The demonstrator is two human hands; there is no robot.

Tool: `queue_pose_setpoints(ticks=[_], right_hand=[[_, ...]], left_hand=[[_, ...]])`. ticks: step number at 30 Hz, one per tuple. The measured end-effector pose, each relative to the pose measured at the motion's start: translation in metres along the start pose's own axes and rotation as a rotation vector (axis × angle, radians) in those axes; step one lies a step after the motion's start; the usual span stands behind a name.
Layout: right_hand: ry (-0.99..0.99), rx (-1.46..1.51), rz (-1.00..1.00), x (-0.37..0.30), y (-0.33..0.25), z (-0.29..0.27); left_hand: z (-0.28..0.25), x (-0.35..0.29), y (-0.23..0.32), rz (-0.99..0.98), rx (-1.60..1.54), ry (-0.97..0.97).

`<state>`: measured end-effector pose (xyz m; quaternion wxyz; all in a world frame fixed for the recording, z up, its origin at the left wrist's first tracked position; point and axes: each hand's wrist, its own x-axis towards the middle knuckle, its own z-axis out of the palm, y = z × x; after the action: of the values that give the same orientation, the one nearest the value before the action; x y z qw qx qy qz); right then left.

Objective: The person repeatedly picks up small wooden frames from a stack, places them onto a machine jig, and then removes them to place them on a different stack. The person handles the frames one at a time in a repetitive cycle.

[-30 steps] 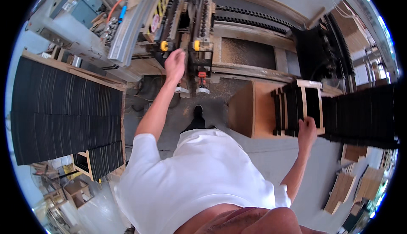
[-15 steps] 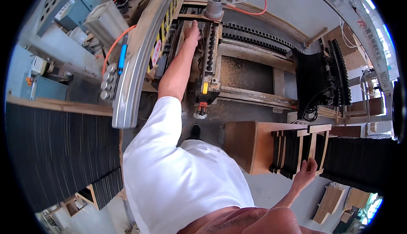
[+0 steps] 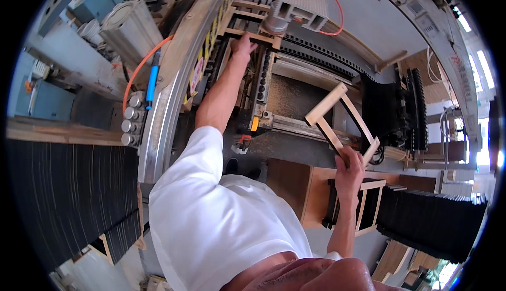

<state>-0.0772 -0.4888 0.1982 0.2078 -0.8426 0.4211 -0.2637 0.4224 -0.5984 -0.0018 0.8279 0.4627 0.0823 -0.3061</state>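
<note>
My right hand [image 3: 350,171] grips one rail of a wooden frame [image 3: 324,104], light on its faces and dark on some edges, held tilted in the air right of the machine bed. At the far side, my left hand [image 3: 242,48] is closed at the near rail of another wooden frame [image 3: 237,33], which lies in the machine beside a round metal cylinder [image 3: 275,24]; its fingertips are partly hidden. Below my right forearm, more such frames [image 3: 371,201] stand on edge by a brown wooden box [image 3: 287,183].
A long stack of black-edged pieces [image 3: 432,217] extends to the right, and another stack [image 3: 74,185] fills the left. A metal rail [image 3: 158,149] runs along my left side. An orange hose [image 3: 138,70] curves over it. Sawdust covers the machine bed [image 3: 295,96].
My right hand has lifted a wooden frame off the row at the right and brought it forward and left. My left hand has stayed at the machine. The view has shifted slightly.
</note>
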Motion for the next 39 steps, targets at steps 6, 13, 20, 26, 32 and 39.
queue_pose_setpoints(ticks=[6, 13, 20, 26, 32, 39], right_hand=[[-0.108, 0.059, -0.384, 0.088, -0.016, 0.088], [-0.198, 0.198, -0.728, 0.153, -0.05, 0.208], [-0.297, 0.027, -0.813, 0.171, -0.062, 0.249], [-0.302, 0.052, -0.84, 0.185, -0.071, 0.268], [-0.318, -0.097, -0.794, 0.207, -0.077, 0.29], [-0.244, -0.274, -0.892, 0.225, -0.096, 0.311]], left_hand=[[-0.066, -0.111, -0.007, -0.048, -0.096, -0.112], [-0.121, -0.176, -0.014, -0.103, -0.119, -0.441], [-0.116, -0.188, -0.019, -0.019, -0.295, -0.428], [-0.127, -0.195, -0.024, 0.042, -0.236, -0.211], [-0.176, -0.309, -0.018, 0.033, -0.177, -0.179], [-0.258, -0.433, 0.003, 0.007, -0.104, -0.114]])
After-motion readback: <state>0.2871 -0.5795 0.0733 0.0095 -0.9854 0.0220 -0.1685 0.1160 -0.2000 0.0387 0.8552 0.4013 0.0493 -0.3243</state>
